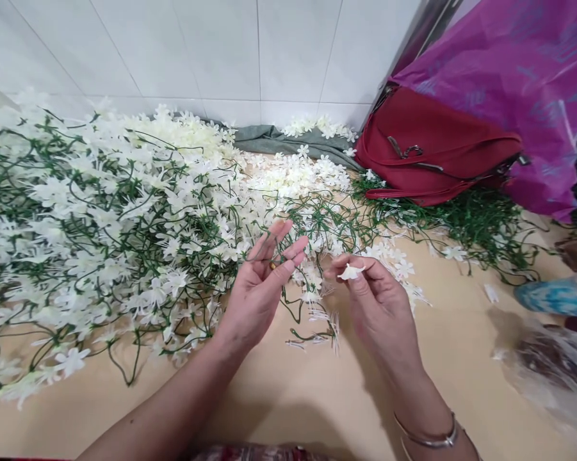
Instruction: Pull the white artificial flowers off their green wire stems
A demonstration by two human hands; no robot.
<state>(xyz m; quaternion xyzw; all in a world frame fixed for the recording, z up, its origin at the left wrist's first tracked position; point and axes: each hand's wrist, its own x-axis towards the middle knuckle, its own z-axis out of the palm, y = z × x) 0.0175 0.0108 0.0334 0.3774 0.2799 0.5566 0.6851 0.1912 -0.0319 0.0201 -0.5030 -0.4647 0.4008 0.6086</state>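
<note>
My right hand [381, 304] pinches a small white artificial flower [351, 272] between thumb and fingertips, just above the beige floor [317, 390]. My left hand [264, 285] is beside it, palm up with fingers spread, touching a thin green wire stem [291, 307] from the flower garlands. A big tangle of white flowers on green stems [100, 218] spreads to the left of both hands. Loose white flower heads [292, 176] are heaped behind the hands. Bare white stamen pieces [321, 320] lie on the floor between my hands.
A dark red bag [432, 150] leans at the back right under a purple plastic sheet [519, 77]. Stripped green stems [475, 224] lie in front of it. A grey cloth [278, 137] sits against the white tiled wall [221, 51]. Clear plastic bags [552, 365] lie at right.
</note>
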